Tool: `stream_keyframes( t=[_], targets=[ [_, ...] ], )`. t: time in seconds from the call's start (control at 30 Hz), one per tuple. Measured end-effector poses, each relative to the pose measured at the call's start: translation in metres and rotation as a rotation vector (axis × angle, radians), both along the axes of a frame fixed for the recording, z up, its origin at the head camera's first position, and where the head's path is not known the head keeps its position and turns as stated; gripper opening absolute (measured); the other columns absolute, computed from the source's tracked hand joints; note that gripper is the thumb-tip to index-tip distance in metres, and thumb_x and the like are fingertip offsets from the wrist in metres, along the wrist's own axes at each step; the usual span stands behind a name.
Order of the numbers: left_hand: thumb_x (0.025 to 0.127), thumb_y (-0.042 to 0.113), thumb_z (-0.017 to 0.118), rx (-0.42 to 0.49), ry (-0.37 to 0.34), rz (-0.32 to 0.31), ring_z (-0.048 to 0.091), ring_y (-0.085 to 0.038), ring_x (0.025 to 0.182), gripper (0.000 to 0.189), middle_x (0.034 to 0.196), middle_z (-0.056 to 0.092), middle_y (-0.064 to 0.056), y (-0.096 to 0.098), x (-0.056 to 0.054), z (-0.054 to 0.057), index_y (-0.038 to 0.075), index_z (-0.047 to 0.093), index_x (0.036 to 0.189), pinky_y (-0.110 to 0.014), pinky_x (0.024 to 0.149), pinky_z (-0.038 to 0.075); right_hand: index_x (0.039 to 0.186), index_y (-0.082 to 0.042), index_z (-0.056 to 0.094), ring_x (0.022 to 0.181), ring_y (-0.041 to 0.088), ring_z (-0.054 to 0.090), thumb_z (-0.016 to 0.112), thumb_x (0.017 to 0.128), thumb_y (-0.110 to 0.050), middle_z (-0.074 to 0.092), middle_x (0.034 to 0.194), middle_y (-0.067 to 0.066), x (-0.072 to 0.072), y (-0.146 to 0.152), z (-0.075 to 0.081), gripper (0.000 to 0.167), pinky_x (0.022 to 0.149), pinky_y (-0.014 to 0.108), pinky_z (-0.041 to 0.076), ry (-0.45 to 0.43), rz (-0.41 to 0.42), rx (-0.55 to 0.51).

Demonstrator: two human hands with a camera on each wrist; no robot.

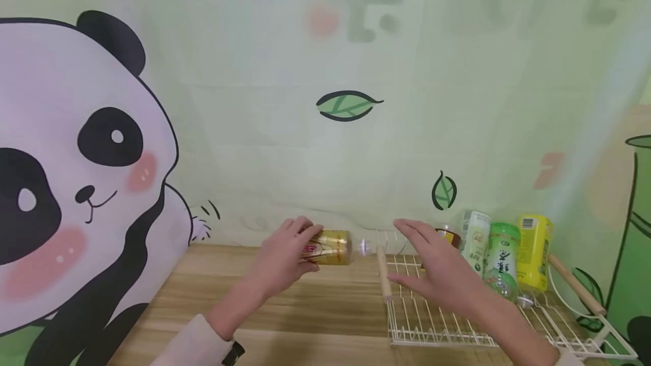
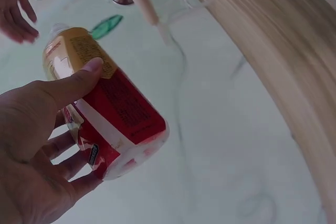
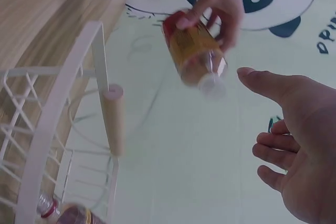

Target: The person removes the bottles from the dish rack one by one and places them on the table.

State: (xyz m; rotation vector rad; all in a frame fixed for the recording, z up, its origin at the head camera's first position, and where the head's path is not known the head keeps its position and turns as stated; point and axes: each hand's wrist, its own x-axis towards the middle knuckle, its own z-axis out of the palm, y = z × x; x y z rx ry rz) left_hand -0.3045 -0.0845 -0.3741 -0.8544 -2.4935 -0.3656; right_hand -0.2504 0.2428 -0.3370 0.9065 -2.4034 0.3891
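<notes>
My left hand [image 1: 287, 256] grips a plastic bottle [image 1: 330, 247] with a gold and red label, held on its side. In the left wrist view the thumb lies across the label of the bottle [image 2: 113, 103] and the fingers wrap behind it. The bottle's clear neck and whitish cap [image 3: 211, 85] point toward my right hand [image 1: 442, 267]. That hand holds nothing; its thumb and fingers are spread apart, above the left part of the white wire basket [image 1: 437, 335]. A gap separates the right hand [image 3: 299, 140] from the bottle.
Inside the basket lean a dark bottle [image 1: 450, 237], a pale bottle [image 1: 475, 242], a green-capped bottle [image 1: 503, 250] and a yellow package [image 1: 535, 253]. Wooden handles [image 1: 383, 273] rise at the basket's two ends. Behind the wooden table [image 1: 244, 321] hangs a panda-printed backdrop [image 1: 285, 146].
</notes>
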Motion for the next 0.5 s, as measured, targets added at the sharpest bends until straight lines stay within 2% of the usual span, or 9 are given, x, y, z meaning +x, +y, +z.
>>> stream_keyframes(
  t=[0.13, 0.2, 0.23, 0.27, 0.37, 0.4, 0.5],
  targets=[
    [0.08, 0.025, 0.096, 0.115, -0.091, 0.049, 0.057, -0.027, 0.118, 0.075, 0.13, 0.057, -0.006, -0.033, -0.014, -0.013, 0.011, 0.061, 0.145, -0.045, 0.092, 0.06, 0.156, -0.003, 0.046, 0.127, 0.037, 0.061, 0.093, 0.083, -0.029, 0.054, 0.151, 0.016, -0.004, 0.019, 0.001, 0.091, 0.102, 0.058, 0.055, -0.039, -0.02, -0.096],
    [0.08, 0.022, 0.096, 0.184, -0.134, 0.076, 0.057, -0.028, 0.118, 0.075, 0.131, 0.056, -0.009, -0.052, -0.021, -0.021, 0.011, 0.06, 0.145, -0.047, 0.093, 0.06, 0.156, -0.005, 0.046, 0.125, 0.038, 0.061, 0.092, 0.084, -0.027, 0.054, 0.152, 0.016, -0.008, 0.03, -0.001, 0.088, 0.097, 0.058, 0.057, -0.08, -0.045, -0.161],
    [0.081, 0.021, 0.095, 0.218, -0.154, 0.09, 0.057, -0.029, 0.117, 0.074, 0.131, 0.056, -0.01, -0.061, -0.024, -0.025, 0.011, 0.059, 0.145, -0.049, 0.094, 0.059, 0.156, -0.006, 0.047, 0.133, 0.042, 0.056, 0.092, 0.085, -0.026, 0.054, 0.153, 0.017, -0.01, 0.035, -0.002, 0.086, 0.099, 0.061, 0.056, -0.1, -0.059, -0.197],
    [0.082, 0.02, 0.095, 0.255, -0.176, 0.105, 0.058, -0.03, 0.117, 0.074, 0.131, 0.055, -0.011, -0.071, -0.027, -0.029, 0.011, 0.058, 0.145, -0.05, 0.094, 0.059, 0.156, -0.007, 0.047, 0.134, 0.043, 0.055, 0.091, 0.086, -0.026, 0.053, 0.153, 0.017, -0.012, 0.039, -0.004, 0.085, 0.099, 0.063, 0.055, -0.124, -0.08, -0.233],
    [0.085, 0.018, 0.092, 0.363, -0.245, 0.152, 0.058, -0.035, 0.12, 0.074, 0.134, 0.049, -0.015, -0.096, -0.033, -0.039, 0.01, 0.055, 0.148, -0.055, 0.095, 0.059, 0.156, -0.007, 0.048, 0.137, 0.046, 0.051, 0.088, 0.09, -0.032, 0.053, 0.154, 0.02, -0.02, 0.052, -0.01, 0.081, 0.102, 0.067, 0.05, -0.205, -0.15, -0.342],
    [0.086, 0.018, 0.092, 0.392, -0.262, 0.171, 0.058, -0.038, 0.121, 0.074, 0.135, 0.048, -0.017, -0.104, -0.034, -0.042, 0.01, 0.053, 0.149, -0.057, 0.096, 0.058, 0.156, -0.007, 0.048, 0.14, 0.048, 0.048, 0.086, 0.091, -0.035, 0.052, 0.155, 0.021, -0.023, 0.056, -0.013, 0.08, 0.105, 0.071, 0.046, -0.236, -0.171, -0.374],
    [0.088, 0.02, 0.089, 0.472, -0.291, 0.223, 0.057, -0.042, 0.124, 0.075, 0.137, 0.045, -0.02, -0.126, -0.034, -0.051, 0.008, 0.049, 0.15, -0.06, 0.098, 0.056, 0.158, -0.004, 0.045, 0.142, 0.052, 0.043, 0.082, 0.094, -0.044, 0.049, 0.156, 0.024, -0.03, 0.065, -0.022, 0.084, 0.108, 0.074, 0.04, -0.306, -0.235, -0.438]
  ],
)
